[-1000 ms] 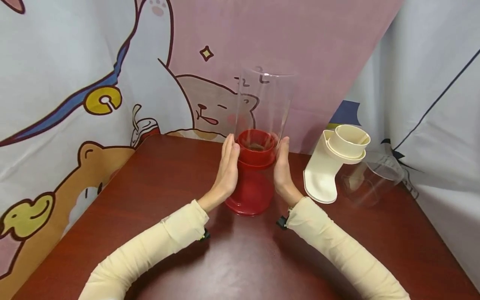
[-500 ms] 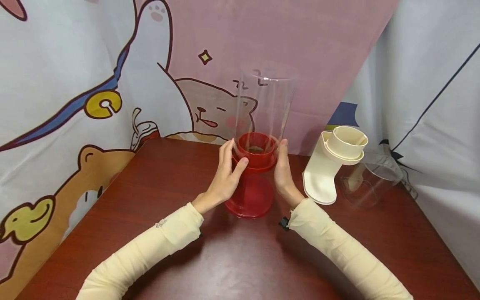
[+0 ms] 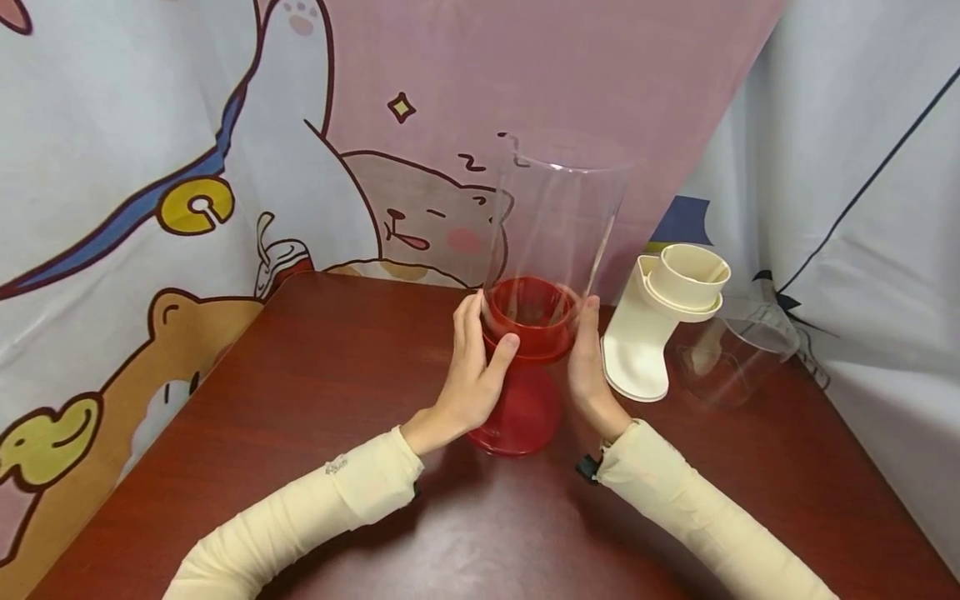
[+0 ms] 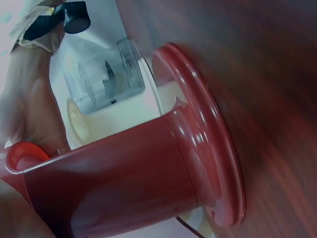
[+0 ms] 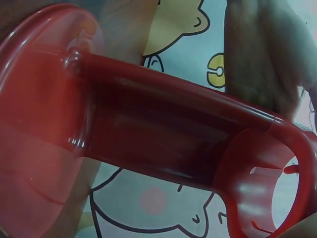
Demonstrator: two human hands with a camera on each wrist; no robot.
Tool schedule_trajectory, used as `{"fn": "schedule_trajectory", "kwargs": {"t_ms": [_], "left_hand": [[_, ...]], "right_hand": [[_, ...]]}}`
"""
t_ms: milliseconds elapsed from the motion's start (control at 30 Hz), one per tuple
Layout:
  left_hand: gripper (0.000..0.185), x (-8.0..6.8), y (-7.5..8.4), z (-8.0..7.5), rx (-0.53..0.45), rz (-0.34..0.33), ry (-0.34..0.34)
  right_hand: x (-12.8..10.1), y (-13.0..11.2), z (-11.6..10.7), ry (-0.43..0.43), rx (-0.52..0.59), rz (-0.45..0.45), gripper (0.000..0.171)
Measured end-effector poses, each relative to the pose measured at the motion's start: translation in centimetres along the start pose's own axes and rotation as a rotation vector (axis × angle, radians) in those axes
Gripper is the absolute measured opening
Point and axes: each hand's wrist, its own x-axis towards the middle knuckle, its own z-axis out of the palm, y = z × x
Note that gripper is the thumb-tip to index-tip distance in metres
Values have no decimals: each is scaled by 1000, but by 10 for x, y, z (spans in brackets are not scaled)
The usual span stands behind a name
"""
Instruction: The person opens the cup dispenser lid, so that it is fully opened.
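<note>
Between my hands stands a red plastic stand (image 3: pixel 521 408) with a round foot and a ring-shaped top. An upright clear cylinder (image 3: pixel 555 221), open at its upper rim, sits on that top. My left hand (image 3: pixel 472 379) holds the left side of the ring, thumb across the front. From the right, my right hand (image 3: pixel 591 375) grips the same ring, its fingers partly hidden behind it. In the left wrist view the stand's column (image 4: pixel 109 178) and foot show close up. The right wrist view looks into the hollow column (image 5: pixel 158 129) and through the open ring.
A cream stand (image 3: pixel 637 350) of similar shape is to the right on the dark red-brown table (image 3: pixel 337 358). Beside it lies a second clear container (image 3: pixel 738 358), tilted. Printed cloth (image 3: pixel 600 75) hangs behind the table and along its sides.
The red stand and clear cylinder have shifted right and nearer to me, with both hands on them. My left thumb has moved from the side to the front of the ring.
</note>
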Motion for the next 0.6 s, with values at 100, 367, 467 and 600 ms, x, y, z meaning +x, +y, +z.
{"fn": "schedule_trajectory", "kwargs": {"t_ms": [100, 367, 467, 600], "left_hand": [[68, -5, 9, 7, -6, -7, 4], [68, -27, 35, 15, -13, -25, -26], [68, -35, 43, 17, -27, -40, -36], [68, -43, 51, 20, -50, -53, -46]], "right_hand": [[-2, 18, -19, -34, 90, -29, 68], [-23, 55, -59, -81, 144, -83, 61], [-42, 29, -50, -83, 120, -112, 58], [-62, -5, -36, -72, 104, -114, 58]]}}
